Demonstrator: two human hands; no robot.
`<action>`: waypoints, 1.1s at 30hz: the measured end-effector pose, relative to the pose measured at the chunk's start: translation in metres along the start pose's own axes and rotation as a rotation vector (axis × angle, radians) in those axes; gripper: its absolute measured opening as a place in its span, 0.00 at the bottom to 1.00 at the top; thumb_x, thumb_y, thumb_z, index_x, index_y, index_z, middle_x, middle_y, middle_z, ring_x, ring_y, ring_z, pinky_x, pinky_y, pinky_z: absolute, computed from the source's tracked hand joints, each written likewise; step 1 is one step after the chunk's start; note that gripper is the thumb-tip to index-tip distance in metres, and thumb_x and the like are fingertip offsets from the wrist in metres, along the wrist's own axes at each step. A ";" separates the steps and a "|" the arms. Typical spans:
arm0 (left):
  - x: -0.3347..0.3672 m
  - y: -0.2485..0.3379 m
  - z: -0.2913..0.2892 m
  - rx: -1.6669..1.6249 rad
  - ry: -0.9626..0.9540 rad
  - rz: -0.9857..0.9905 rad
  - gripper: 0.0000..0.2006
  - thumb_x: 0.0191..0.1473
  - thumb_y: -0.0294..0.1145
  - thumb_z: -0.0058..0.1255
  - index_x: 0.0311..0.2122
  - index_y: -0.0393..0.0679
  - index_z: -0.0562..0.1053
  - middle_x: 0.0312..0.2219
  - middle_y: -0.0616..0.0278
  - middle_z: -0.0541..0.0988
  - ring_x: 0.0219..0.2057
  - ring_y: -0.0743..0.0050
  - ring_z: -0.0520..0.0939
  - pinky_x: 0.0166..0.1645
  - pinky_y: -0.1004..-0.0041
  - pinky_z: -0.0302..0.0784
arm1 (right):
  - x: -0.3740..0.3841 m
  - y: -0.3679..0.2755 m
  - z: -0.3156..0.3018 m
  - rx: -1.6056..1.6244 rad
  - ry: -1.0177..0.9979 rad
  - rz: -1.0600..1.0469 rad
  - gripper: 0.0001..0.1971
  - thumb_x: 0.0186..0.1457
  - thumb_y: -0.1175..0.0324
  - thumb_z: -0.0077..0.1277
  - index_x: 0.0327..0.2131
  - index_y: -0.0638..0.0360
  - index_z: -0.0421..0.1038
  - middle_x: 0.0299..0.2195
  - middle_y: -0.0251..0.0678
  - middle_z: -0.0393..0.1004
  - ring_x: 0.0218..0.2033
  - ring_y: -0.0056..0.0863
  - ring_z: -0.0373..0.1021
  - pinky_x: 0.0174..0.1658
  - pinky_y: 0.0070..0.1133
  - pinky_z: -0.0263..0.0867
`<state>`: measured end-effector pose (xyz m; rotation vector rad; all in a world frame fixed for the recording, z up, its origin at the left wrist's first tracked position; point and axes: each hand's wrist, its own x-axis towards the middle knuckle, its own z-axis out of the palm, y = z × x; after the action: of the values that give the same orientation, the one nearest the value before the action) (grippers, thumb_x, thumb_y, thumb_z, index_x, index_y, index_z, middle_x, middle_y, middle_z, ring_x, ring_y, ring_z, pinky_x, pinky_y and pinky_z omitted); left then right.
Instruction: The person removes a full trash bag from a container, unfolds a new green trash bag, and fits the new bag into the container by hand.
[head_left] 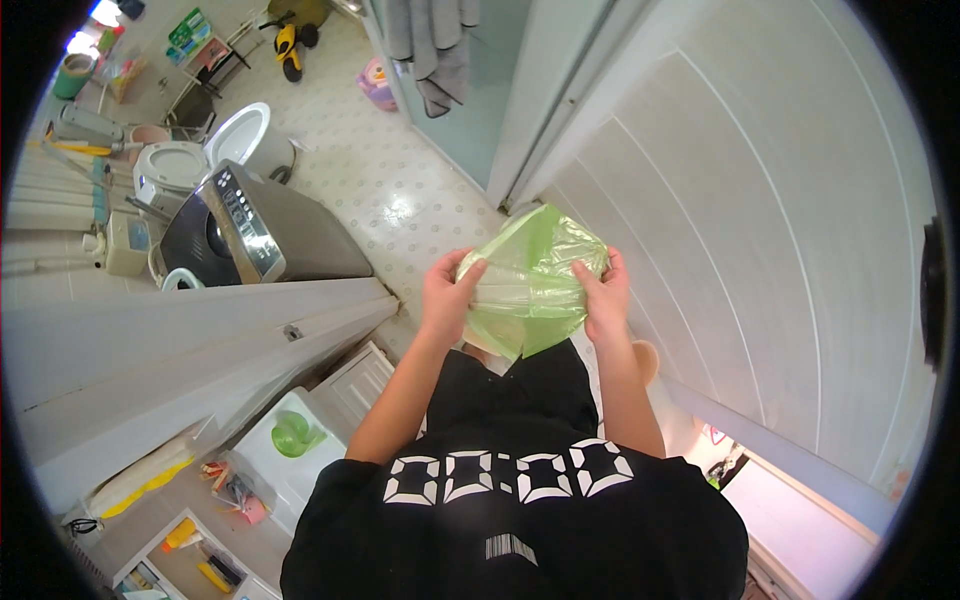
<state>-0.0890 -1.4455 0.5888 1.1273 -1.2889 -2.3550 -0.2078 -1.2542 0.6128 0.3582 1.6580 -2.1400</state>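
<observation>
Green and translucent, a crinkled plastic bag (pixel 530 290) spans the gap, as I watch remotely, between the left hand (pixel 447 297), which pinches its left edge with the thumb on top, and the right hand (pixel 605 300), which grips the right edge the same way. Ahead of the left hand and off to its left I see a grey washing machine (pixel 318 235), while back from that hand a green roundish object (pixel 292 434) rests on a white surface (pixel 258 458). Pale wall panels (pixel 750 240) stand right of the right hand, and a grey towel (pixel 437 50) hangs well ahead of both.
</observation>
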 end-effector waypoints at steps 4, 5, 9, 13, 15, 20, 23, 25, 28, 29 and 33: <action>-0.001 -0.020 0.030 0.040 0.087 0.123 0.12 0.66 0.39 0.47 0.37 0.42 0.74 0.22 0.71 0.74 0.17 0.87 0.69 0.21 0.81 0.64 | 0.017 -0.009 -0.058 -0.207 -0.047 -0.142 0.08 0.59 0.76 0.55 0.42 0.62 0.70 0.34 0.30 0.76 0.31 0.17 0.70 0.36 0.17 0.68; -0.002 -0.024 0.037 0.042 0.111 0.111 0.14 0.67 0.42 0.44 0.37 0.42 0.74 0.20 0.69 0.74 0.15 0.86 0.69 0.19 0.81 0.63 | 0.024 -0.010 -0.081 -0.240 0.003 -0.180 0.06 0.60 0.74 0.55 0.39 0.63 0.72 0.32 0.28 0.76 0.30 0.15 0.69 0.34 0.16 0.67; -0.010 -0.033 0.087 0.126 0.138 0.089 0.18 0.68 0.46 0.39 0.35 0.42 0.73 0.20 0.66 0.75 0.13 0.84 0.68 0.17 0.81 0.63 | 0.042 -0.024 -0.168 -0.238 0.041 -0.101 0.05 0.62 0.71 0.53 0.37 0.63 0.74 0.30 0.26 0.75 0.29 0.13 0.67 0.34 0.14 0.64; -0.015 -0.059 0.147 0.107 0.125 0.100 0.18 0.68 0.46 0.39 0.35 0.43 0.73 0.20 0.67 0.75 0.14 0.84 0.69 0.18 0.81 0.63 | 0.051 -0.038 -0.234 -0.103 0.096 -0.097 0.10 0.66 0.67 0.48 0.38 0.63 0.75 0.32 0.24 0.74 0.32 0.13 0.65 0.38 0.14 0.62; -0.012 -0.077 0.167 0.032 0.116 0.092 0.17 0.68 0.45 0.41 0.34 0.43 0.73 0.21 0.67 0.75 0.15 0.85 0.69 0.18 0.81 0.63 | 0.053 -0.048 -0.265 -0.030 0.142 -0.059 0.11 0.67 0.66 0.46 0.39 0.63 0.75 0.32 0.24 0.74 0.33 0.13 0.66 0.39 0.15 0.62; -0.026 -0.118 0.225 0.183 -0.075 0.079 0.13 0.66 0.41 0.45 0.39 0.42 0.75 0.24 0.69 0.77 0.19 0.85 0.72 0.21 0.81 0.66 | 0.051 -0.070 -0.325 0.167 0.322 -0.058 0.18 0.67 0.63 0.45 0.56 0.60 0.67 0.47 0.35 0.72 0.46 0.23 0.68 0.47 0.24 0.66; -0.051 -0.129 0.265 0.302 -0.224 0.001 0.12 0.66 0.38 0.46 0.41 0.41 0.75 0.27 0.68 0.79 0.22 0.84 0.75 0.25 0.80 0.70 | 0.047 -0.057 -0.345 -0.168 0.531 -0.120 0.28 0.64 0.65 0.50 0.64 0.56 0.56 0.58 0.39 0.62 0.54 0.27 0.64 0.51 0.26 0.64; -0.062 -0.147 0.290 0.280 -0.322 -0.043 0.12 0.67 0.38 0.45 0.43 0.40 0.75 0.31 0.66 0.81 0.25 0.82 0.79 0.25 0.80 0.72 | 0.053 -0.019 -0.369 -0.290 0.413 -0.100 0.32 0.61 0.66 0.53 0.66 0.55 0.52 0.62 0.40 0.57 0.56 0.29 0.61 0.52 0.27 0.64; -0.076 -0.171 0.307 0.281 -0.387 -0.124 0.13 0.67 0.39 0.43 0.43 0.40 0.75 0.34 0.64 0.82 0.27 0.80 0.81 0.27 0.77 0.74 | 0.041 0.006 -0.357 -0.303 0.169 0.163 0.33 0.57 0.71 0.56 0.64 0.63 0.55 0.59 0.44 0.65 0.56 0.31 0.65 0.55 0.26 0.64; -0.076 -0.180 0.307 0.283 -0.414 -0.119 0.16 0.68 0.40 0.40 0.45 0.40 0.74 0.36 0.61 0.82 0.30 0.76 0.82 0.32 0.73 0.78 | 0.036 0.004 -0.354 -0.291 0.174 0.164 0.33 0.57 0.71 0.56 0.64 0.63 0.55 0.59 0.44 0.65 0.56 0.31 0.65 0.55 0.26 0.64; -0.084 -0.184 0.337 0.162 -0.412 -0.237 0.18 0.69 0.43 0.38 0.48 0.39 0.72 0.38 0.57 0.82 0.33 0.70 0.83 0.37 0.70 0.80 | 0.022 0.012 -0.382 0.157 -0.111 0.232 0.24 0.56 0.71 0.56 0.56 0.65 0.67 0.48 0.40 0.75 0.48 0.29 0.71 0.50 0.26 0.67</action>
<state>-0.2459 -1.0851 0.5936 0.9078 -1.5777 -2.8111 -0.2395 -0.8924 0.4933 0.4460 1.3230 -2.0797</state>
